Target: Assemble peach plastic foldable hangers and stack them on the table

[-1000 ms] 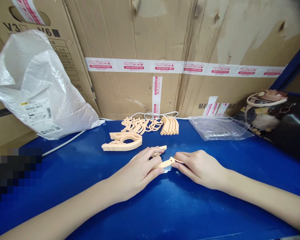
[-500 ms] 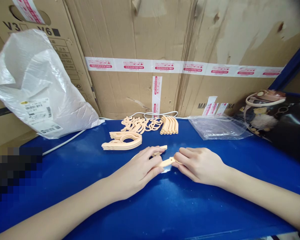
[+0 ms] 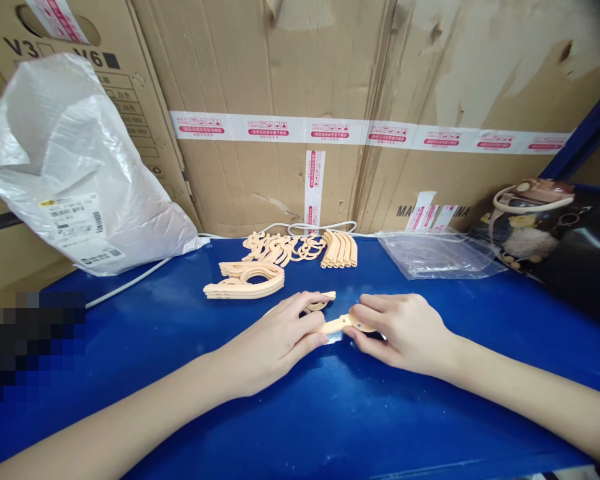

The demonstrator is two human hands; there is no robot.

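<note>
A beige plastic folding hanger (image 3: pixel 335 326) lies between my two hands, low over the blue table. My left hand (image 3: pixel 283 340) is closed around its left part, thumb in front, and covers much of it; a beige end sticks out beyond the fingers. My right hand (image 3: pixel 397 330) pinches the right end between thumb and fingers, beside a small hole. Behind my left hand rests a stack of similar beige hanger pieces (image 3: pixel 245 290). Farther back lie a pile of loose hooks (image 3: pixel 270 248) and a row of curved hanger arms (image 3: pixel 339 251).
A white plastic sack (image 3: pixel 75 167) leans at the left against cardboard boxes (image 3: pixel 260 67). A clear plastic bag (image 3: pixel 435 257) lies at the back right, near a dark bag (image 3: pixel 585 247) and a cup with a handle (image 3: pixel 530 207). A white cable (image 3: pixel 130 283) runs along the back.
The fingers of my right hand have shifted slightly on the hanger, so more of its right end shows. My left hand keeps its hold; the piles are unchanged.
</note>
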